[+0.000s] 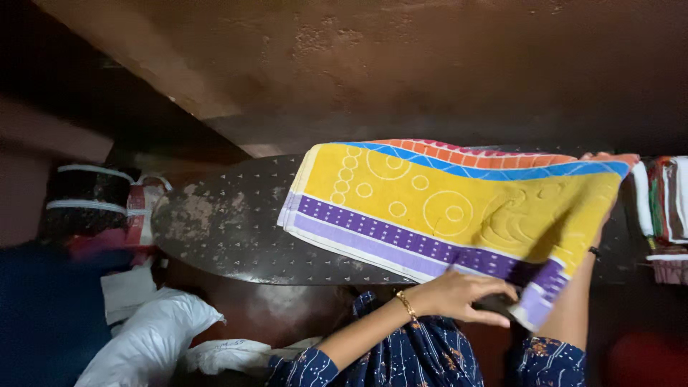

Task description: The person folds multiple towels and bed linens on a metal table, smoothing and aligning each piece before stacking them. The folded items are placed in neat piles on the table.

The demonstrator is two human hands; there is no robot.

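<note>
Dark blue patterned sleeves, white dotted lines, orange floral cuffs, gold bangle on left wrist, black band on right
</note>
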